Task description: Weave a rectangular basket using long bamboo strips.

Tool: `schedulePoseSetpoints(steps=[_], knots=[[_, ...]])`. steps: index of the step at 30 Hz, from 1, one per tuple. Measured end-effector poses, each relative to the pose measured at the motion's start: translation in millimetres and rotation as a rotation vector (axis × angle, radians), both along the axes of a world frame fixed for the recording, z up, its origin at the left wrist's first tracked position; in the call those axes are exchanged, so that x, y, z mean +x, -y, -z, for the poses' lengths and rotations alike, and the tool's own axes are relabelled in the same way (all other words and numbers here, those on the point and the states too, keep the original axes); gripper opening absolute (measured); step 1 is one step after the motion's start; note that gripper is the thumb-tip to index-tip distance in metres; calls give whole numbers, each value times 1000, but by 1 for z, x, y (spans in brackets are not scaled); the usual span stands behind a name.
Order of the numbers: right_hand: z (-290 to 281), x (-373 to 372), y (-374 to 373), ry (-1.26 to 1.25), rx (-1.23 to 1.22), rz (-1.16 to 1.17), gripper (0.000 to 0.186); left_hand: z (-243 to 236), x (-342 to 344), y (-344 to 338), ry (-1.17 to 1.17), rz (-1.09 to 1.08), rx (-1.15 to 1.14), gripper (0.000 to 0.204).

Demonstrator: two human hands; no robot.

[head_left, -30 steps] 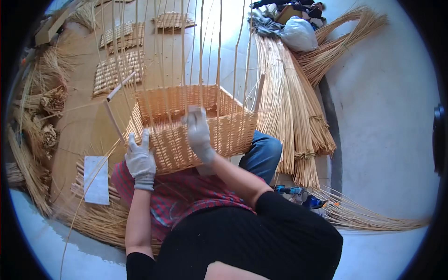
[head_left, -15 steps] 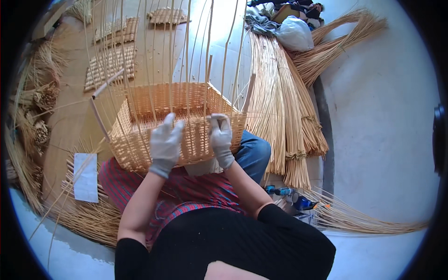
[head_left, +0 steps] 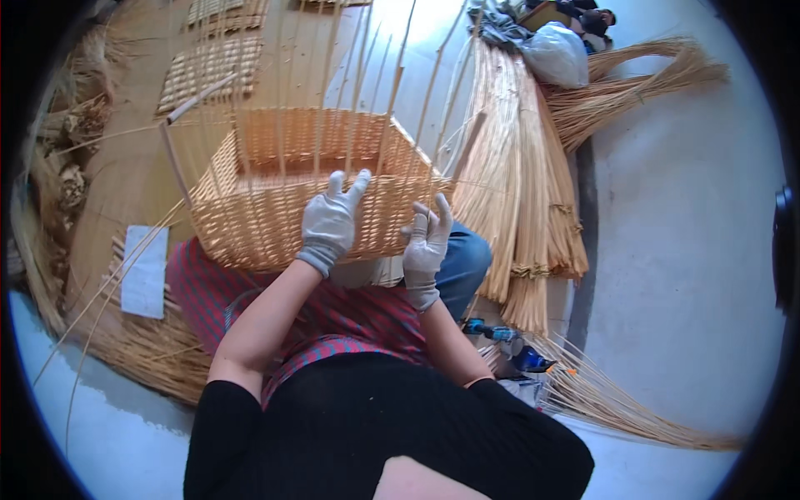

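A half-woven wicker basket (head_left: 250,229) rests tilted on my lap, with several tall thin upright stakes (head_left: 332,75) rising from its walls. My left hand (head_left: 329,221), in a pale glove, lies against the near wall, its fingers stretched up to the rim. Near the basket's right front corner is my right hand (head_left: 427,248), also gloved. Its fingers are bent upward beside a stake at the rim; whatever thin piece they pinch is too small to make out. Thicker sticks stand at the left corner (head_left: 177,162) and right corner (head_left: 469,146) of the basket.
Long bundles of wicker rods (head_left: 512,175) lie to the right. A blue-black tool (head_left: 529,358) is on the floor near my right elbow. Woven mats (head_left: 212,71) lie at the far left, a white sheet (head_left: 144,271) by my left knee, and a plastic bag (head_left: 557,54) beyond.
My left hand has shifted right along the near wall. My right hand has moved right and down to the corner, its fingers less tightly curled. The view has shifted.
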State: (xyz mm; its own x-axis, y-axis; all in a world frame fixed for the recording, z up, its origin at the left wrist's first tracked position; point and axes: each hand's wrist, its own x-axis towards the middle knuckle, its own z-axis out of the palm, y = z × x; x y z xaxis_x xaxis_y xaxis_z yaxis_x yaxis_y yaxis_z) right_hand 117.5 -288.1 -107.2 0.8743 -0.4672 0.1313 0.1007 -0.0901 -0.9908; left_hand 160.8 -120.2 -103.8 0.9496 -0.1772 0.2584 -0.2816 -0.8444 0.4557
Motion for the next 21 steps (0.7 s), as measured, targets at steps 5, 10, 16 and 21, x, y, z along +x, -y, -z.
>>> schedulePoseSetpoints(steps=[5,10,16,21], knots=[[0,-16,-49,160,-547,-752,22,53,-46,-89,287,-450,-426,30],[-25,-41,-146,30,-809,-1746,44,76,-46,-194,243,-666,-598,42],[-67,5,-265,355,-490,-947,41,95,-34,-226,-124,-477,-1638,31],[-51,0,-300,406,-922,-1238,14,109,-28,-295,-367,-84,-1281,34]])
